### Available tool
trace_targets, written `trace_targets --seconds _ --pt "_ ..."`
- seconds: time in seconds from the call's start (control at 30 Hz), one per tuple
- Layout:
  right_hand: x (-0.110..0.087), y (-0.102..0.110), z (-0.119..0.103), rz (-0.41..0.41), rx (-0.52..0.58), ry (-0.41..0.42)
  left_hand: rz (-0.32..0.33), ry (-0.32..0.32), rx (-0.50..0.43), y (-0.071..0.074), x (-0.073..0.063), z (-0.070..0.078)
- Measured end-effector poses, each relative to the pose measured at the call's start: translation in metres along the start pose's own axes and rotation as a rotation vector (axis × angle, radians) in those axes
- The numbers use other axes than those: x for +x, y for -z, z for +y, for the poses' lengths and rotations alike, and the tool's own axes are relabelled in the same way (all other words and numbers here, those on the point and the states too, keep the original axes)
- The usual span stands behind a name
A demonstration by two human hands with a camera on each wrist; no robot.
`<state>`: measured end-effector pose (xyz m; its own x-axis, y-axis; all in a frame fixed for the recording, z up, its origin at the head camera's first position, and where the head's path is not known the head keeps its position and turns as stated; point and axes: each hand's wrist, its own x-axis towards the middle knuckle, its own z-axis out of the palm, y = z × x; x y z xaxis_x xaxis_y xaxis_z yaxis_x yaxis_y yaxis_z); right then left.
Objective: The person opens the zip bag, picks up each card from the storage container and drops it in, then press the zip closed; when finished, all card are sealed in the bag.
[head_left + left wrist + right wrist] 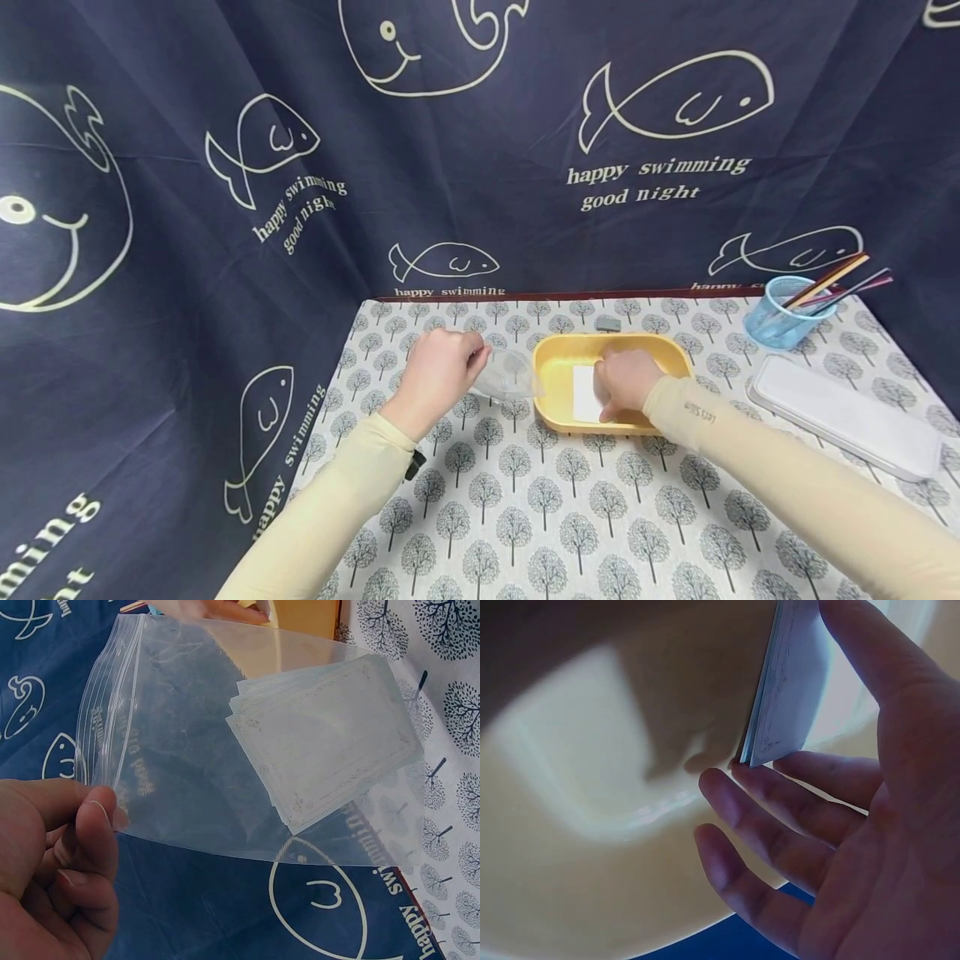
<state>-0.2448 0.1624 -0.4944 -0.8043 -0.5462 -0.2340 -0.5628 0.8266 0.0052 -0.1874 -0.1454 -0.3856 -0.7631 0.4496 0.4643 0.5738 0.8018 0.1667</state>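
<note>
My left hand (442,371) pinches a clear zip-lock bag (187,750) by the corner near its zip edge. Several pale cards with a fine printed border (330,742) lie fanned inside the bag, toward its far end. My right hand (630,379) is inside a yellow plastic tray (555,360). It grips a thin stack of white cards (791,690) by opposite edges, thumb at one end and fingertips at the other. Seen from the head, these cards show pale against the tray floor, partly covered by the hand.
A small grey block (608,323) lies behind the tray. To the right are a white lidded case (847,417) and a blue mesh cup (783,321) holding several thin sticks. A tree-patterned cloth (525,517) covers the table, with a dark fish-print curtain (487,183) behind.
</note>
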Motion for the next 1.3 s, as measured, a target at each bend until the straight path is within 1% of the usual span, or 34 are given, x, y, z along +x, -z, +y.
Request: trace_targets --seconds 0.23,0.47,0.6,0.77,0.87,0.93,1.07,1.2,1.3 --pt "0.0 -0.001 -0.005 0.071 -0.095 -0.019 0.005 0.004 -0.009 0.001 0.0 0.0" --pt "0.001 -0.002 -0.005 0.11 -0.102 -0.031 -0.004 0.009 -0.012 0.0 0.0 0.0" --pt "0.002 -0.002 -0.003 0.137 -0.057 -0.03 -0.003 0.009 -0.014 0.001 0.0 0.0" --pt "0.002 0.001 0.002 0.21 0.056 -0.013 -0.006 0.007 -0.007 0.0 -0.001 -0.001" --pt "0.0 0.007 0.006 0.24 0.155 0.001 -0.004 0.006 -0.001 -0.001 -0.001 -0.002" --pt "-0.002 0.013 0.01 0.255 0.203 0.029 -0.002 0.006 0.001 -0.002 -0.001 -0.003" --pt "-0.007 0.024 0.016 0.228 0.305 0.052 0.004 0.005 0.0 -0.001 -0.001 -0.003" --pt "-0.012 0.031 0.021 0.16 0.422 0.02 0.005 0.006 0.002 -0.001 -0.001 -0.003" --pt "-0.015 0.035 0.024 0.116 0.529 -0.002 0.006 0.005 0.002 -0.001 -0.001 -0.003"
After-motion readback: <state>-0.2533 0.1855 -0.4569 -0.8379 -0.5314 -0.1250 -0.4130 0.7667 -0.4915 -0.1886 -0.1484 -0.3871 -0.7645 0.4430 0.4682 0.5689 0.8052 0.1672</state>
